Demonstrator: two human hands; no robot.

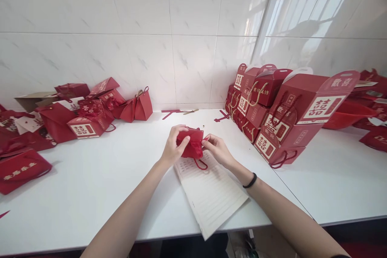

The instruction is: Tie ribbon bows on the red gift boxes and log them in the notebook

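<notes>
A small red gift box [192, 143] is held up over the white table, in front of me. My left hand [176, 145] grips it from the left, with the thumb across its near face. On the other side, the fingertips of my right hand [217, 148] pinch the box at its right edge; whether they hold the wall or a bit of ribbon is too small to tell. A twisted red cord loop [200, 165] hangs below the box. Under both hands lies a lined paper pad [216, 197] with writing near its top.
Red double-happiness boxes [302, 113] stand stacked on the right, with a red bowl [347, 113] behind them. More red gift boxes and bags [87, 123] crowd the left. Ribbon strips [171, 113] lie by the tiled wall [136, 56]. The table's [99, 193] front edge is near me.
</notes>
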